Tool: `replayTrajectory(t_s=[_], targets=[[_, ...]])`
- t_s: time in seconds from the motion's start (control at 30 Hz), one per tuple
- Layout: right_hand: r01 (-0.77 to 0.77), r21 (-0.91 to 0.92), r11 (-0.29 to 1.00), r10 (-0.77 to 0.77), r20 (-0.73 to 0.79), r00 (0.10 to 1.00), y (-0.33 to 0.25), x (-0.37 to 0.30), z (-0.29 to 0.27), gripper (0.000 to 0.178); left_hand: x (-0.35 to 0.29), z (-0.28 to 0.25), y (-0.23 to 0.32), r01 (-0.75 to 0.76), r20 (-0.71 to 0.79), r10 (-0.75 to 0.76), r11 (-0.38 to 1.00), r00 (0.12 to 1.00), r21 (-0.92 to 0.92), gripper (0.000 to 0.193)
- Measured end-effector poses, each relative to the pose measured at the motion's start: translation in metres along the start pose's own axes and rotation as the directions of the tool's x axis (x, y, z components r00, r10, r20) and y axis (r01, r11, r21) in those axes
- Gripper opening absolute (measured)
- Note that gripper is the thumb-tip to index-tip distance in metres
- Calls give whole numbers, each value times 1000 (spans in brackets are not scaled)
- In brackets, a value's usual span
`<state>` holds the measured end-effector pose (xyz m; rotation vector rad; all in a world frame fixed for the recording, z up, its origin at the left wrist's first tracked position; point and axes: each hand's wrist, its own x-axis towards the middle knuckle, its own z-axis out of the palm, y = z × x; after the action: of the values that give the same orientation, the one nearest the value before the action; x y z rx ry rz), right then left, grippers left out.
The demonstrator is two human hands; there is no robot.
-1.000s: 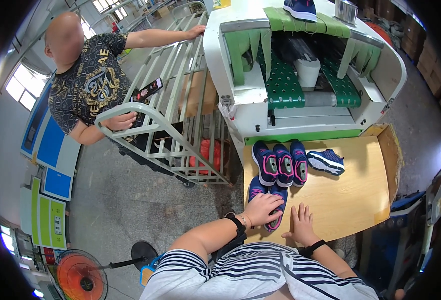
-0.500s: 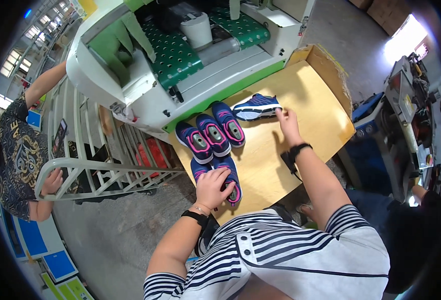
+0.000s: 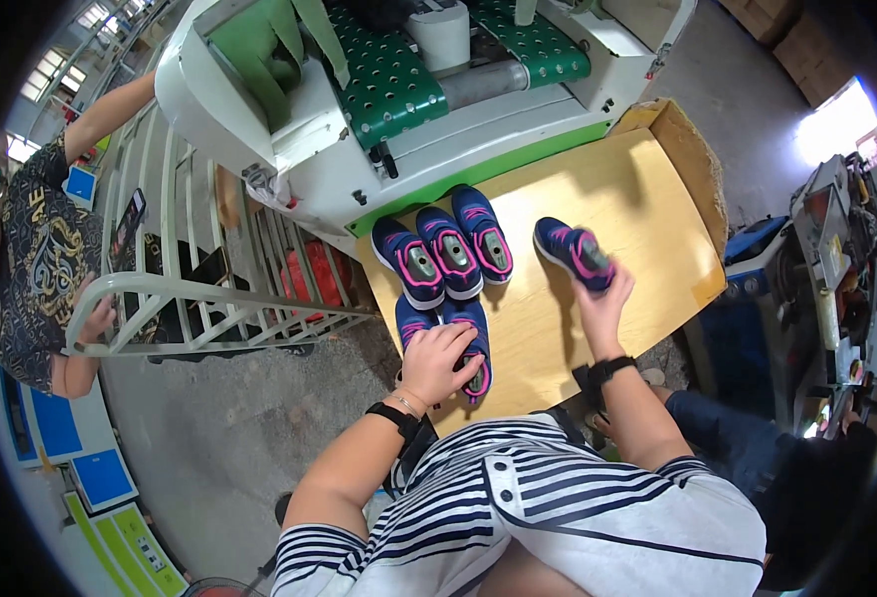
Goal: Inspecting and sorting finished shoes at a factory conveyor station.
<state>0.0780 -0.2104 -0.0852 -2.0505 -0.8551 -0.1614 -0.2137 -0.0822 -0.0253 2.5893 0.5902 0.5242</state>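
My right hand grips a navy sneaker with pink trim by its heel end, toe pointing away to the upper left. The shoe is slightly blurred, and whether it touches the wooden board I cannot tell. Three matching sneakers stand side by side at the board's left part. Nearer to me, two more sneakers stand against their heels. Across these two lies my left hand, fingers stretched and thumb apart at one shoe's opening, hiding much of both. Grey inserts show in several shoe openings.
Beyond the board is a white and green machine with a perforated green belt. A cardboard flap edges the far right. Left of the board stands a metal rack, with another person behind it. Equipment stands at right.
The sneaker that lay on its side at the back is now in my right hand, turned upright and brought nearer and rightward. My left hand stays on the near shoes. The view has shifted slightly.
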Motion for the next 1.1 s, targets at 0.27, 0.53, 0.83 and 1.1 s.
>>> replayTrajectory(t_s=[0.27, 0.53, 0.83, 1.1], targets=[[-110, 49, 993, 91, 291, 952, -24, -15, 35, 85, -6, -8, -6, 49, 22, -50, 998, 999, 33, 40], [-196, 500, 844, -37, 418, 908, 4, 50, 94, 80, 2, 12, -1, -34, 35, 36, 998, 999, -47, 40], [384, -126, 915, -78, 878, 472, -51, -89, -2, 115, -15, 6, -6, 15, -8, -15, 1000, 1000, -14, 42], [545, -90, 834, -98, 947, 306, -61, -92, 2, 142, -10, 6, -6, 5, -2, -5, 1000, 1000, -27, 42]])
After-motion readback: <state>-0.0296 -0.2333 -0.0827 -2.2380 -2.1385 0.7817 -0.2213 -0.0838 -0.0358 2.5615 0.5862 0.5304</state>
